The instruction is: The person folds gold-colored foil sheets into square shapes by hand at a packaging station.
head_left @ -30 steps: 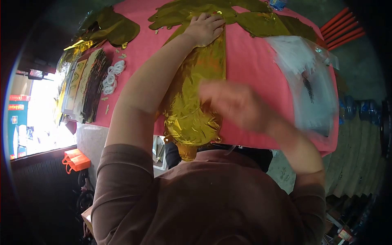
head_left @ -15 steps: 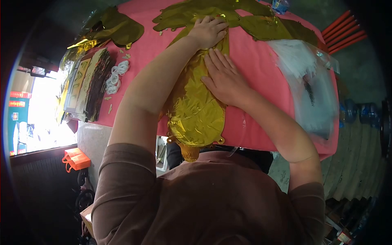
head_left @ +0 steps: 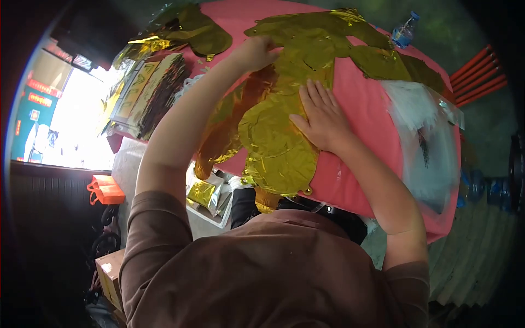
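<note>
A large gold foil sheet [head_left: 284, 136] lies on the pink tabletop [head_left: 355, 131], its narrow lower end hanging over the front edge. My right hand [head_left: 322, 117] rests palm down on the foil's right side, fingers stretched out. Further up, my left hand [head_left: 257, 54] is closed at the foil's upper left edge; whatever its curled fingers hold is too small to make out. Below that hand, an orange-gold foil flap [head_left: 235, 115] spreads to the left of the main sheet.
More gold foil [head_left: 202, 33] lies at the back left, above stacked packets [head_left: 147, 95]. Clear plastic bags [head_left: 426, 147] cover the right side. A water bottle [head_left: 404, 31] stands at the back; a white bin [head_left: 210, 202] is below the front edge.
My left hand has moved left and curled from flat to closed. The foil's left part has opened out leftward. My right hand stays flat on the foil, and the view has shifted.
</note>
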Tool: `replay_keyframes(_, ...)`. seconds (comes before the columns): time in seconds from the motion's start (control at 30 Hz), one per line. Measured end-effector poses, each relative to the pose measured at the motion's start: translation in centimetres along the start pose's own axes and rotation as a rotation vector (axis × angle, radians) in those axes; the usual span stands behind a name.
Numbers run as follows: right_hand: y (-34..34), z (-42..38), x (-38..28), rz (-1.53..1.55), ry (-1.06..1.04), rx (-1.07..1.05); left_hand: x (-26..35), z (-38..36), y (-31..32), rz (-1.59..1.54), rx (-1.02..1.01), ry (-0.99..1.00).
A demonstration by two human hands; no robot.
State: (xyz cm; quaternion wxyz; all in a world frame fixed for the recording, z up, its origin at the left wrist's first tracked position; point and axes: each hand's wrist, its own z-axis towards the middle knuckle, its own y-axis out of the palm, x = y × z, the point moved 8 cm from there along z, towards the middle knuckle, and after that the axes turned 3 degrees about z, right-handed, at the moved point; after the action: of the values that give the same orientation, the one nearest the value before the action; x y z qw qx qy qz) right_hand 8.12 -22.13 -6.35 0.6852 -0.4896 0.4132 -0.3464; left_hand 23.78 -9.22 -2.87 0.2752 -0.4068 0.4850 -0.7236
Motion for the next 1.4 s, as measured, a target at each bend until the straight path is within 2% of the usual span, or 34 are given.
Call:
replay_keyframes(0.07,0.0,0.0,-0.1,0.011,-0.006,0.006,-0.8,-2.9,-0.7,0.073,-0.021,-0.037)
replay_keyframes(0.13,0.0,-0.1,-0.1,0.023,-0.004,0.007,-1.3,-5.6,-1.0,0.071,-0.136,-0.214)
replay_keyframes(0.27,0.1,0.1,-0.1,0.005,-0.015,0.015,-0.8,-7.4,-1.3,0.080,-0.211,-0.258)
replay_keyframes(0.33,0.1,0.0,0.0,0.003,-0.016,0.027,-1.0,-7.9,-0.7,-0.020,-0.340,-0.362)
replay_keyframes(0.53,0.2,0.1,0.0,0.008,-0.008,0.026,-1.5,-6.7,0.1,-0.023,-0.243,-0.356)
replay_keyframes(0.67,0.2,0.1,0.0,0.004,0.000,0.018,-0.8,-5.5,0.9,-0.007,-0.303,-0.314)
replay_keyframes(0.83,0.1,0.1,0.0,0.005,0.003,0.013,0.9,-7.1,-0.9,0.128,-0.143,-0.247)
replay_keyframes(1.07,0.1,0.1,-0.1,0.013,-0.014,0.029,1.8,-12.8,-4.2,0.117,-0.239,-0.321)
replay_keyframes(1.13,0.1,0.1,0.0,0.021,-0.014,0.035,2.2,-14.5,-5.4,0.033,-0.342,-0.404)
replay_keyframes(1.23,0.1,0.1,-0.1,0.015,-0.020,0.032,0.9,-16.3,-6.6,-0.038,-0.324,-0.408)
replay_keyframes(1.4,0.1,0.0,-0.1,0.023,-0.030,0.026,3.1,-17.8,-7.8,-0.236,-0.327,-0.443)
